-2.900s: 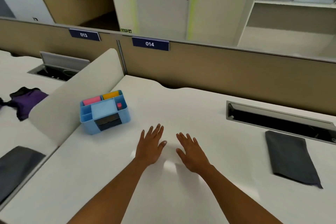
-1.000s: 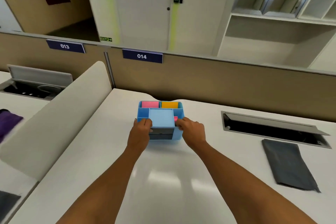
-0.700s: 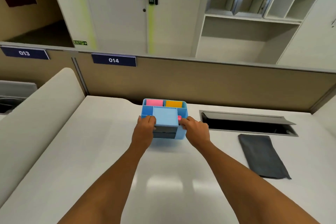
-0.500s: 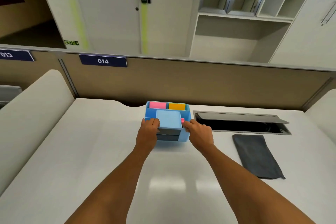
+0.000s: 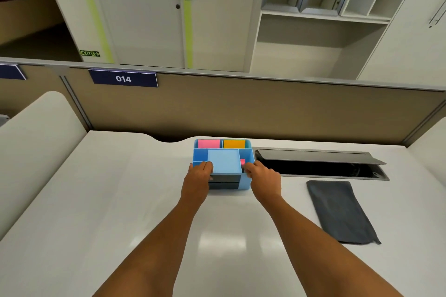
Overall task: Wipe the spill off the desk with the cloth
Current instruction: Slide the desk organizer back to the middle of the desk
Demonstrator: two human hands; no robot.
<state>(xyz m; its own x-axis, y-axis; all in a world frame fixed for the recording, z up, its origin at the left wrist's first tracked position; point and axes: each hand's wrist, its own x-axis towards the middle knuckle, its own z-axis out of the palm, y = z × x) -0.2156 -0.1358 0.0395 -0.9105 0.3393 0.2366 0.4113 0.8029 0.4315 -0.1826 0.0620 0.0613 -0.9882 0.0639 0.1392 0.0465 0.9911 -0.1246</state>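
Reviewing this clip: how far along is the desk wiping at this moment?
Done: nothing of the wiping itself; the grey cloth lies folded and untouched on the desk, right of the hands. In hand: the left hand and right hand grip the blue organizer at its sides, near the back partition. Left: picking up the cloth and wiping. No spill is clearly visible, only glare.

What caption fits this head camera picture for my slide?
Both hands, left and right, grip a blue organizer while the grey cloth lies untouched.
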